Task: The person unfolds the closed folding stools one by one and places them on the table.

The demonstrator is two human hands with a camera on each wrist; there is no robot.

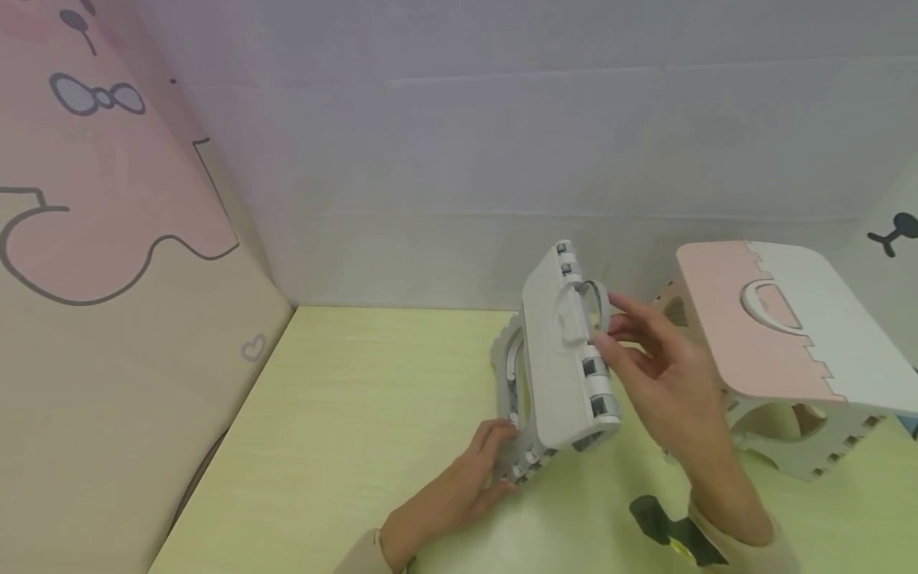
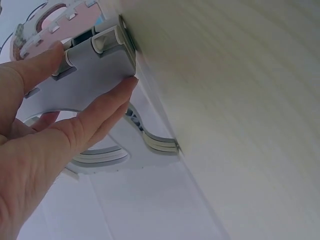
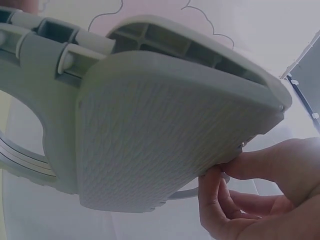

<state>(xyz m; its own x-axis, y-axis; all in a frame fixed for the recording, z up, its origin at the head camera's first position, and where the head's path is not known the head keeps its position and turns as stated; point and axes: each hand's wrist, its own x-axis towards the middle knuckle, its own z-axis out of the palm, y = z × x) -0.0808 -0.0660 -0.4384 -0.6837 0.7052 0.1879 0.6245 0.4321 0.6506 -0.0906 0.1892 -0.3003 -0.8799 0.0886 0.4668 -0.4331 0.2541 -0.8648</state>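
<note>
A grey and white folding step stool (image 1: 548,359) stands half folded on the table, its top creased at the hinged middle and tilted up. With my left hand (image 1: 473,478) I grip the lower end of its grey leg panel; in the left wrist view the fingers (image 2: 105,110) lie along both sides of that panel. My right hand (image 1: 667,391) pinches the stool by its thin carrying handle (image 1: 604,309) at the hinged edge. The right wrist view shows the thumb and fingertips right at the edge of the textured top (image 3: 150,130).
To the right, an unfolded pink and white folding stool (image 1: 724,335) stands upright. A dark green item with a yellow patch (image 1: 649,518) lies by my right forearm. The pale yellow tabletop (image 1: 358,399) meets a white covered wall (image 1: 430,159) behind and a pink and beige panel (image 1: 143,359) at left.
</note>
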